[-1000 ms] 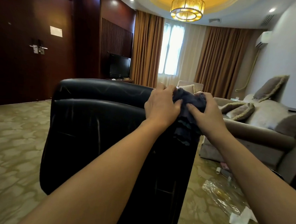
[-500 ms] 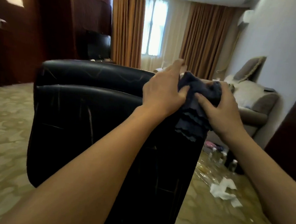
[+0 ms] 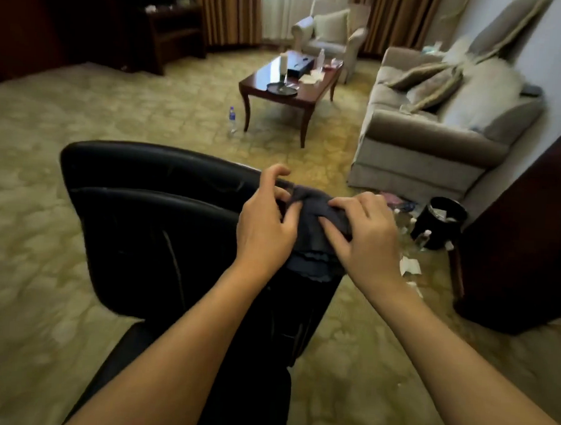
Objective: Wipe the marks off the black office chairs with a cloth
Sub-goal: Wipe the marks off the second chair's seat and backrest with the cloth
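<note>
A black leather office chair (image 3: pixel 149 218) stands right in front of me, its backrest facing me, with pale streaks on the leather. A dark blue cloth (image 3: pixel 313 233) is draped over the right end of the backrest top. My left hand (image 3: pixel 267 224) pinches the cloth's left side with thumb and fingers, the index finger raised. My right hand (image 3: pixel 359 232) lies on the cloth's right side, fingers curled over it and thumb pressing into the fabric. The cloth's frayed lower edge hangs between my wrists.
A grey sofa (image 3: pixel 439 129) with cushions stands at the right, a black waste bin (image 3: pixel 441 227) and scattered paper scraps beside it. A wooden coffee table (image 3: pixel 289 82) with clutter is ahead, a water bottle (image 3: pixel 232 118) on the carpet near it. Dark wood furniture (image 3: pixel 524 244) sits at right.
The view has tilted down, so the chair and hands sit lower in frame. Both hands stay on the cloth at the chair top; the cloth looks more spread over the edge.
</note>
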Available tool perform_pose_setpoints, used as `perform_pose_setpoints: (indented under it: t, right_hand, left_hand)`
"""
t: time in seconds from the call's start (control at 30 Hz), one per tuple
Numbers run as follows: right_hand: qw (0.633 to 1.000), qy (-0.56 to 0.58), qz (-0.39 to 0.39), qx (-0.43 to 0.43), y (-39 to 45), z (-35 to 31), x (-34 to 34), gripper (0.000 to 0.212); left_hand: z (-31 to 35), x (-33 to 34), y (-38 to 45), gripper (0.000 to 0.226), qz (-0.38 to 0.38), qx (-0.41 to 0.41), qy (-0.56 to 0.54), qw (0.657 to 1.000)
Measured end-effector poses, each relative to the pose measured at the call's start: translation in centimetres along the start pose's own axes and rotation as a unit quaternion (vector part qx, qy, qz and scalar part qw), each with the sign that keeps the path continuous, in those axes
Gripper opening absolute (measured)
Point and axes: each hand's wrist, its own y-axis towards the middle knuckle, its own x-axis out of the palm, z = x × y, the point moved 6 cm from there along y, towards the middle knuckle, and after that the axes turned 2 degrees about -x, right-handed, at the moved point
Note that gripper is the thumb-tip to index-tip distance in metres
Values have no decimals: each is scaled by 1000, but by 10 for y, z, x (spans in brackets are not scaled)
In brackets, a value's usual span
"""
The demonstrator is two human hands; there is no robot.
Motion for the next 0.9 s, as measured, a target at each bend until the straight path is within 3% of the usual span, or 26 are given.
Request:
perform_pose_setpoints:
  t: [0.1,0.3,0.57,0.7,0.9]
  right_hand:
    - [999,12,-39,13,6,-6,1,22]
    - [987,-153,-58,-5,16,-23,1,18]
    - [967,-199,-160,10,54,-69,39,16]
    - [960,-200,-188,-56,92,-115,76,19]
    - [971,-137,-169,-94,120,-157,120,17]
  left_hand:
    - [2,-8,-7,29,-9,-33,28,999]
    - [2,-17,5,19,-21,67,110,991]
    - [-24,-61,41,18,-58,118,194,972]
    - [-50,-112,70,16,-34,106,235,966]
    - [-85,-161,86,14,30,45,265,963]
